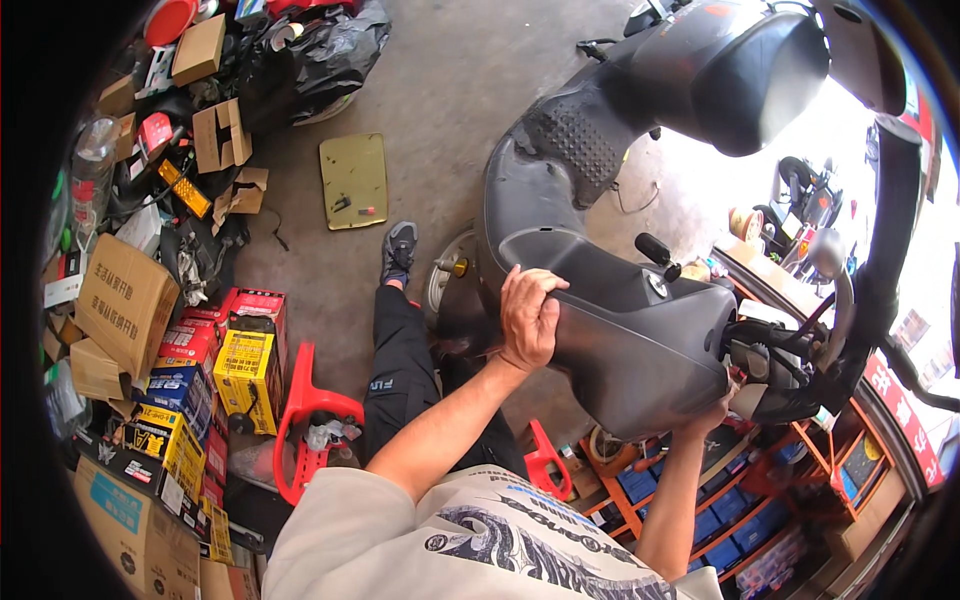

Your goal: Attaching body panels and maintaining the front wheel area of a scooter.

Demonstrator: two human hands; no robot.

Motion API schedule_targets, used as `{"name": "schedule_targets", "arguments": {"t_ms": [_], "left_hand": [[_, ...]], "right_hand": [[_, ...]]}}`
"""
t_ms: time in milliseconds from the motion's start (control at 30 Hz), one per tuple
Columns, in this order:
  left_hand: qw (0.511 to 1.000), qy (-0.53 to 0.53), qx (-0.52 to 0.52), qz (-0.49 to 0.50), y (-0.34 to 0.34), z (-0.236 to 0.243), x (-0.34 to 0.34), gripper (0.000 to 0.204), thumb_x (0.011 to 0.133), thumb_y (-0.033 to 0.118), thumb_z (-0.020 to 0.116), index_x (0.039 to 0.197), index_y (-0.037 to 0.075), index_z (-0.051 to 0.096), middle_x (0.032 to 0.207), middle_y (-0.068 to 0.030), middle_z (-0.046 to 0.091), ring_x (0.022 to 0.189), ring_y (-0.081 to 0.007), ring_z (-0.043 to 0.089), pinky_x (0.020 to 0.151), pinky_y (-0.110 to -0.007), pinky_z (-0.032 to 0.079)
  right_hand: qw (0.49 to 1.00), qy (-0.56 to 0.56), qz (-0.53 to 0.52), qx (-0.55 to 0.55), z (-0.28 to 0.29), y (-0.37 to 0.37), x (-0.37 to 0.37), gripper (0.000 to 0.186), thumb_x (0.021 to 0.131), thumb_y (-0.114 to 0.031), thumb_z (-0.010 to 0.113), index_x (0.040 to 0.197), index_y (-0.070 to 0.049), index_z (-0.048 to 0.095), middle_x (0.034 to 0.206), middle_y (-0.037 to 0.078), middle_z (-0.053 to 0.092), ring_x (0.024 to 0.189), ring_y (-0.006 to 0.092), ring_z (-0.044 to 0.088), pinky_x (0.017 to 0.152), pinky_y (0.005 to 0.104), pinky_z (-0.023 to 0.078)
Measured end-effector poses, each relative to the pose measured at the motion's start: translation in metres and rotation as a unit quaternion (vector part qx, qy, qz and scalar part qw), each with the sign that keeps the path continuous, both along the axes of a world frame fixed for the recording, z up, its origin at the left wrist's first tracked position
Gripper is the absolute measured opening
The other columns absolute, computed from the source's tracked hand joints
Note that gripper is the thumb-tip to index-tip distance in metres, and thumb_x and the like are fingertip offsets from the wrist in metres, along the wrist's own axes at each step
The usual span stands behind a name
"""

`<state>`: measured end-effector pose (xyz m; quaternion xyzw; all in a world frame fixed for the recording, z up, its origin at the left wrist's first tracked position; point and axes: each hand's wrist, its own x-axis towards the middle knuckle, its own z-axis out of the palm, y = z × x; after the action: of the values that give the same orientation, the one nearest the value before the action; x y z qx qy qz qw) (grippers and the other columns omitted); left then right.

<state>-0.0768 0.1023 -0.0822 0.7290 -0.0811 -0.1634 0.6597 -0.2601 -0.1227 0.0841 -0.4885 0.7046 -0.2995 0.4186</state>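
A dark grey scooter [600,90] stands in front of me, its textured footboard [572,140] curving up toward me. My left hand [530,318] has its fingers bent over the left edge of the grey plastic front panel [640,345]. At that panel's right end, close to the handlebar [800,360], is my right hand [708,416]. It touches the panel's underside edge, and most of its fingers are hidden. A key-switch area with a round silver piece [657,287] sits on the panel's top. Below my left hand, part of a wheel [440,275] shows.
Stacked battery boxes [250,370] and cardboard cartons [128,305] crowd the left side. A red plastic chair [300,420] is close behind my leg. On the floor lies a yellowish tray [353,180] with small parts. Orange shelving with blue bins [725,505] stands at the lower right.
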Motion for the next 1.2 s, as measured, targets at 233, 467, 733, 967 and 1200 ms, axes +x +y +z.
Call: {"name": "schedule_targets", "arguments": {"t_ms": [233, 467, 733, 967, 1200], "left_hand": [[1.000, -0.015, 0.002, 0.000, -0.004, -0.006, 0.010, 0.022, 0.091, 0.019, 0.041, 0.078, 0.007, 0.055, 0.075, -0.0086, 0.052, 0.075, -0.0279, 0.050, 0.078, -0.038, 0.037], [0.999, -0.015, 0.022, -0.027, -0.012, -0.007, 0.015, 0.027, 0.092, 0.015, 0.038, 0.070, 0.007, 0.052, 0.074, -0.0069, 0.055, 0.075, -0.0266, 0.053, 0.075, -0.037, 0.036], [0.997, -0.060, 0.002, -0.048, -0.045, 0.078, 0.016, 0.019, 0.091, 0.016, 0.044, 0.078, 0.004, 0.053, 0.078, -0.0124, 0.056, 0.076, -0.0314, 0.055, 0.072, -0.040, 0.040], [0.999, -0.034, 0.024, -0.028, -0.050, 0.075, 0.009, 0.030, 0.097, 0.019, 0.035, 0.090, -0.002, 0.056, 0.086, -0.0154, 0.058, 0.085, -0.0265, 0.057, 0.079, -0.036, 0.044], [0.989, -0.074, 0.076, -0.101, -0.073, 0.127, -0.040, 0.051, 0.102, 0.028, 0.032, 0.144, -0.002, 0.029, 0.150, -0.0154, 0.028, 0.139, -0.0246, 0.025, 0.115, -0.035, 0.016]], "right_hand": [[0.874, -0.315, 0.314, 0.198, 0.015, 0.015, 0.014, 0.032, 0.101, -0.020, 0.033, 0.121, -0.003, 0.051, 0.120, 0.010, 0.058, 0.110, 0.0231, 0.055, 0.099, 0.0347, 0.040], [0.976, -0.164, 0.138, 0.044, -0.010, -0.007, -0.026, 0.040, 0.100, -0.022, 0.034, 0.128, 0.000, 0.049, 0.122, 0.015, 0.057, 0.111, 0.0268, 0.056, 0.097, 0.0360, 0.043], [0.985, -0.157, 0.056, 0.036, -0.007, 0.008, 0.000, 0.047, 0.099, -0.032, 0.035, 0.133, -0.001, 0.045, 0.129, 0.011, 0.053, 0.121, 0.0254, 0.049, 0.103, 0.0350, 0.037], [0.978, 0.040, 0.186, -0.090, -0.032, 0.002, -0.015, 0.038, 0.095, -0.016, 0.030, 0.119, 0.003, 0.053, 0.116, 0.015, 0.058, 0.111, 0.0290, 0.052, 0.098, 0.0376, 0.039], [0.934, 0.002, 0.220, -0.281, -0.027, -0.004, -0.028, 0.046, 0.093, -0.020, 0.049, 0.135, -0.001, 0.042, 0.136, 0.020, 0.044, 0.128, 0.0358, 0.040, 0.108, 0.0465, 0.028]]}}
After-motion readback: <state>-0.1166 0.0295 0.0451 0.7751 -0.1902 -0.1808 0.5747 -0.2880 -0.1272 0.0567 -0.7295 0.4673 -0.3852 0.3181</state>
